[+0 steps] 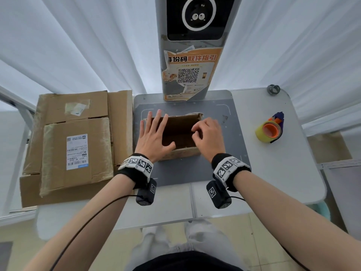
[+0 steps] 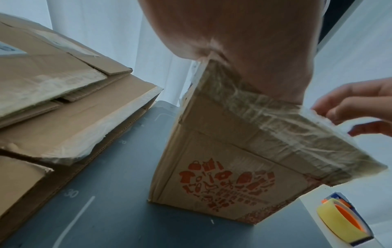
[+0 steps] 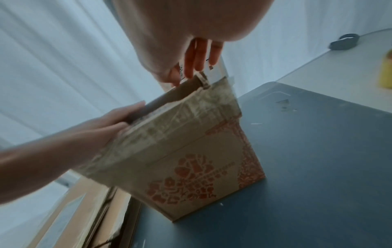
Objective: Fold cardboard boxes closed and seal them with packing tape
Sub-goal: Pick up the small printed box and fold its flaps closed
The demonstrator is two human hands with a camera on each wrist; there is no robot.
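A small brown cardboard box (image 1: pixel 180 154) with an orange print (image 2: pixel 222 181) stands open-topped on the grey mat (image 1: pixel 224 165). Old wrinkled tape covers its near flap (image 2: pixel 286 127), which sticks outward. My left hand (image 1: pixel 154 133) lies flat with spread fingers on the box's left top edge, its thumb by the near flap. My right hand (image 1: pixel 207 133) is at the box's right end, fingers curled; in the right wrist view its fingers (image 3: pixel 199 55) and thumb pinch the right flap's edge. A tape dispenser (image 1: pixel 270 130) with a yellow roll and orange core lies on the table to the right, apart from both hands.
A stack of flattened cardboard boxes (image 1: pixel 72 141) with a shipping label lies left of the mat. A grey post (image 1: pixel 191 75) with a QR poster rises behind the box. A small grey ring (image 1: pixel 273 89) sits at the white table's (image 1: pixel 283 173) far right corner. White curtains hang behind.
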